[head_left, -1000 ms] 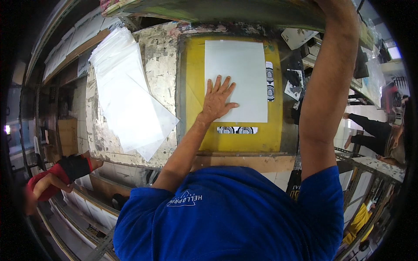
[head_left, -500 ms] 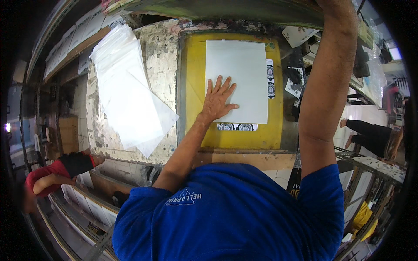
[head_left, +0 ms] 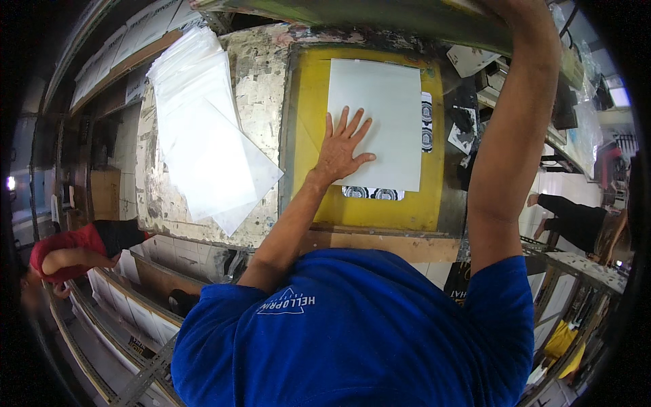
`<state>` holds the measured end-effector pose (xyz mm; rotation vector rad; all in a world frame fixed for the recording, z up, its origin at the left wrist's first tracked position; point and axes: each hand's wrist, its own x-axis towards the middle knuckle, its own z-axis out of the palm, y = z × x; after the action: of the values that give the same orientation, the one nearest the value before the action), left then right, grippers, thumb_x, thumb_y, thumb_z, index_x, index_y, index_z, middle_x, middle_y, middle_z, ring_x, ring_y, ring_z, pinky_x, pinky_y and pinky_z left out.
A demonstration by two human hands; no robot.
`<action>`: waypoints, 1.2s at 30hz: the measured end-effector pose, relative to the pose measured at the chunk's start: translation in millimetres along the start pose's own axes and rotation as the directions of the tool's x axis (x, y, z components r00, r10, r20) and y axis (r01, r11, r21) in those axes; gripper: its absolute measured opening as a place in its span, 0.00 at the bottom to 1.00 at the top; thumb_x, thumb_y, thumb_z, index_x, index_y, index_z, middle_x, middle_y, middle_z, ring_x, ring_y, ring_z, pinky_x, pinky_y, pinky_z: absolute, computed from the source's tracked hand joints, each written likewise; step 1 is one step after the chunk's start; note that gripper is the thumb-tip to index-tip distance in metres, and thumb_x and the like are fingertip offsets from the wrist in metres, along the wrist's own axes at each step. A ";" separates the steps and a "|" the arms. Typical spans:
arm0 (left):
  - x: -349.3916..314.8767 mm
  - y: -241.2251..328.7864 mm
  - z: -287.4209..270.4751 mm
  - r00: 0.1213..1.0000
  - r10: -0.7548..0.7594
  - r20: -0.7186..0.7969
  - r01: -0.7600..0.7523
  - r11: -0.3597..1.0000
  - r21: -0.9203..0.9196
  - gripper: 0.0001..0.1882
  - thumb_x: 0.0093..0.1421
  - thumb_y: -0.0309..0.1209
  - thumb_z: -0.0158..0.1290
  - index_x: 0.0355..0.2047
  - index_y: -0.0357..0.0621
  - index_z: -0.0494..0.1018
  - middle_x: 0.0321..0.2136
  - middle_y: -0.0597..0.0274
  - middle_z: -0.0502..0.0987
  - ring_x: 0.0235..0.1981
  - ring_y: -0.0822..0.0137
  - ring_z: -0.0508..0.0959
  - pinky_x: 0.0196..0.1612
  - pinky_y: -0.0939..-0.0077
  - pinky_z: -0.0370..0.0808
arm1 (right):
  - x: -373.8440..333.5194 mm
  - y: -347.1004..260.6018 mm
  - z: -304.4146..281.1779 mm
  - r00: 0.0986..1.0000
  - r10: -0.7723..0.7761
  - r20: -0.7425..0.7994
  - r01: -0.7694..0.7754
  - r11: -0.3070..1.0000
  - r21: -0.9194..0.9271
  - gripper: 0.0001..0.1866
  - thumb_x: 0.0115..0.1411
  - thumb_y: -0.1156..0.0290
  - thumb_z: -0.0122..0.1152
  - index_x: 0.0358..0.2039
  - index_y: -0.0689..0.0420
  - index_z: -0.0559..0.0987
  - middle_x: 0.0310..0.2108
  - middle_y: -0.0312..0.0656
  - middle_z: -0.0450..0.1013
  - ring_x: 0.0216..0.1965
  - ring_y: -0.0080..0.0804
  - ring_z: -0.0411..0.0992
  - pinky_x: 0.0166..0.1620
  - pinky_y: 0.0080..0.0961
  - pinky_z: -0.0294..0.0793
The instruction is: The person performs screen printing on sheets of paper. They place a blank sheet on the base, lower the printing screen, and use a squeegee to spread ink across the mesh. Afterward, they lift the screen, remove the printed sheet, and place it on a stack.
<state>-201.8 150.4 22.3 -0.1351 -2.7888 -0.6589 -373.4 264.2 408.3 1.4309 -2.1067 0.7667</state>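
Basically, the white sheet (head_left: 393, 115) lies flat on the yellow board (head_left: 407, 216), roughly square to it, nearer the board's far side than the wearer. Left hand (head_left: 339, 154): fingers spread, palm down on the sheet's left side toward the lower corner, pinching nothing. Right forearm (head_left: 505, 136) reaches up past the top edge by a dark green panel (head_left: 407, 22); right hand is out of frame, so can't tell its state or what it holds.

Handling, judged by eye: very light, thin, more floppy than stiff. Looks like smooth plastic film, maybe a flat pouch; can't confirm from this view. Probably slick, so likely to skate or swing round if pressed at one spot only. Not brittle, but would crease or scuff if pinched mid-panel.

Grip: best by edges or corners. Upper right and lower right corners are both uncovered and well apart from the hand; lower left is crowded by the wrist. Black-and-white printed strips show just beyond the right edge (head_left: 426, 122) and the near edge (head_left: 373, 193), so lift clear there, don't drag.

Fanned stack of white sheets (head_left: 200, 136) sits left on the paint-worn table (head_left: 258, 88). Looks like similar stuff: overlapping, likely to cling, so peel singly from a loose corner.
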 end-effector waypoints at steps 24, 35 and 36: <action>-183.7 2.3 -16.7 0.737 -0.649 -0.189 0.283 0.550 -0.786 0.57 0.36 0.32 0.79 0.66 0.30 0.61 0.52 0.50 0.72 0.52 0.56 0.74 0.58 0.65 0.70 | -159.5 119.5 232.3 0.941 0.272 0.200 -0.272 0.962 -0.031 0.18 0.57 0.73 0.61 0.50 0.53 0.79 0.47 0.48 0.79 0.49 0.50 0.75 0.51 0.44 0.69; -186.7 2.9 -25.5 0.758 -0.602 -0.251 0.320 0.678 -0.662 0.54 0.39 0.35 0.76 0.66 0.34 0.62 0.47 0.49 0.72 0.48 0.51 0.73 0.55 0.61 0.70 | -170.3 144.8 283.5 0.946 0.216 0.243 -0.184 0.972 -0.147 0.18 0.57 0.70 0.63 0.50 0.51 0.79 0.48 0.46 0.80 0.46 0.47 0.76 0.46 0.44 0.67; -185.9 3.7 -25.2 0.752 -0.611 -0.247 0.309 0.658 -0.687 0.55 0.38 0.36 0.76 0.66 0.34 0.62 0.47 0.49 0.72 0.48 0.51 0.73 0.55 0.61 0.70 | -185.1 126.2 272.8 0.942 0.214 0.260 -0.182 0.973 -0.141 0.18 0.56 0.70 0.63 0.49 0.51 0.79 0.45 0.45 0.80 0.44 0.45 0.75 0.44 0.43 0.65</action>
<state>-17.0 137.2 -7.1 0.5952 -2.0303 -1.4941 -449.1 240.3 64.3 1.3401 -2.4929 0.5316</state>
